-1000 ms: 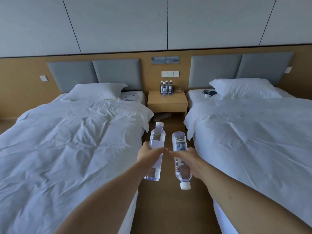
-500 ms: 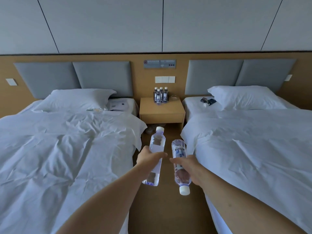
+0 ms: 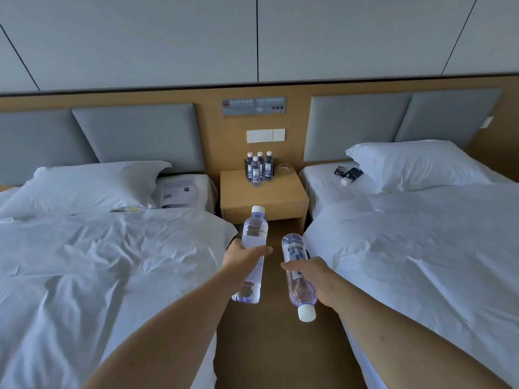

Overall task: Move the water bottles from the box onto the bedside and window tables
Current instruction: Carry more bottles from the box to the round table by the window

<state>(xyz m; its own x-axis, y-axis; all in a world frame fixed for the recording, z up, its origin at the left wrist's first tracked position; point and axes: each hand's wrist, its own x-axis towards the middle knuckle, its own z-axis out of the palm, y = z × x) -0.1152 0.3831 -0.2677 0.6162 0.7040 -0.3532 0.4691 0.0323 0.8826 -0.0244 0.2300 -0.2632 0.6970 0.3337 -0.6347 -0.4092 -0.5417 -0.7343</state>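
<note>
Twin beds flank the aisle of brown floor (image 3: pixel 269 360) I am looking down. My left hand (image 3: pixel 241 255) wraps its fingers round a clear water bottle (image 3: pixel 252 237), white cap pointing away toward the headboard wall. My right hand (image 3: pixel 311 276) grips a second water bottle (image 3: pixel 295 256) the other way round, its white cap (image 3: pixel 306 313) pointing back at me. Both bottles hang over the floor, just beside each other but not touching. Beyond them the wooden bedside table (image 3: pixel 264 195) stands against the wall between the beds; four more water bottles (image 3: pixel 259 168) cluster upright near its back edge, with a glass dish (image 3: pixel 285 169) just to their right. White duvets cover the left bed (image 3: pixel 98 262) and the right bed (image 3: pixel 421 248). Small dark items (image 3: pixel 348 174) lie beside the right pillow (image 3: pixel 415 164).
</note>
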